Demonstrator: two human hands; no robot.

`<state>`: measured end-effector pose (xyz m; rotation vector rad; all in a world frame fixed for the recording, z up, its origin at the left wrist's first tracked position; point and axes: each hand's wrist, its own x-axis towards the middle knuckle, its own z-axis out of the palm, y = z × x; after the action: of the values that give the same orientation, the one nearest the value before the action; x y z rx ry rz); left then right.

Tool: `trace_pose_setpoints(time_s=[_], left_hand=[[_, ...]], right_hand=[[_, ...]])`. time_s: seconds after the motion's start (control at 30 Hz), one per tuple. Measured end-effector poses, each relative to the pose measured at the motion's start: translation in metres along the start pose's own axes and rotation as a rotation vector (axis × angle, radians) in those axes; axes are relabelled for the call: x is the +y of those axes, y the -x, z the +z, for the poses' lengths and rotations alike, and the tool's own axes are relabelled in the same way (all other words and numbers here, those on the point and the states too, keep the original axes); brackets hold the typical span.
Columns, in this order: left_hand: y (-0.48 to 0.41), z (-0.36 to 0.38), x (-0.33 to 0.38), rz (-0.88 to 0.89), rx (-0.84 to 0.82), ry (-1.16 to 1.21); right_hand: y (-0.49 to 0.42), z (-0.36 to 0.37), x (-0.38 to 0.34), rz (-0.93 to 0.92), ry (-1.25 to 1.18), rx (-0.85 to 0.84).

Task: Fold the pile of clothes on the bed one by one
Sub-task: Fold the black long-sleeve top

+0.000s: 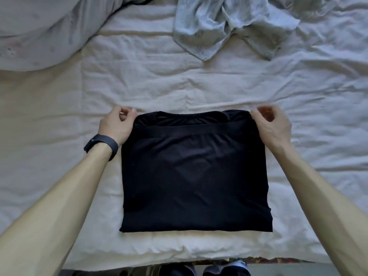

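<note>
Left hand (117, 124) and right hand (273, 124) sit at the two far corners of the black shirt (196, 176), fingers curled in, each apparently pinching a corner between thumb and fingertips; the exact contact is hard to make out on the dark cloth. Dark wristband (101, 146) on the left wrist. The shirt lies flat on the bed (179, 86) right in front of the person, already folded into a rough rectangle, with the neckline showing along the far edge and a doubled layer on top. The cloth looks thin, soft and light, with no stiffness. It will sag and slide out of square if lifted by one point, so the paired corners or a folded edge are the best places to hold it. Farther up the bed, well apart, a crumpled grey garment (229, 26) waits unfolded. A bunched duvet (39, 32) lies at the far left.
</note>
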<state>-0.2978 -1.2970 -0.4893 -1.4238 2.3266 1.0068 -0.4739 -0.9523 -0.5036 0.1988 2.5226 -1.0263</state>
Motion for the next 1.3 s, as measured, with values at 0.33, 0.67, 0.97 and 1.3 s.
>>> trace_pose_setpoints(time_s=[0.33, 0.67, 0.97, 1.3], left_hand=[[0.044, 0.007, -0.032, 0.103, 0.221, 0.085], [0.009, 0.008, -0.006, -0.071, 0.346, 0.227], [0.032, 0.031, -0.021, 0.183, 0.377, -0.234], [0.098, 0.085, -0.076, 0.477, -0.019, -0.713]], right_hand=[[0.031, -0.013, 0.018, 0.079, -0.042, 0.116], [0.003, 0.008, 0.009, 0.08, -0.015, 0.136], [0.033, 0.019, 0.013, -0.08, 0.213, 0.192], [0.086, 0.059, 0.044, -0.449, 0.902, -0.176]])
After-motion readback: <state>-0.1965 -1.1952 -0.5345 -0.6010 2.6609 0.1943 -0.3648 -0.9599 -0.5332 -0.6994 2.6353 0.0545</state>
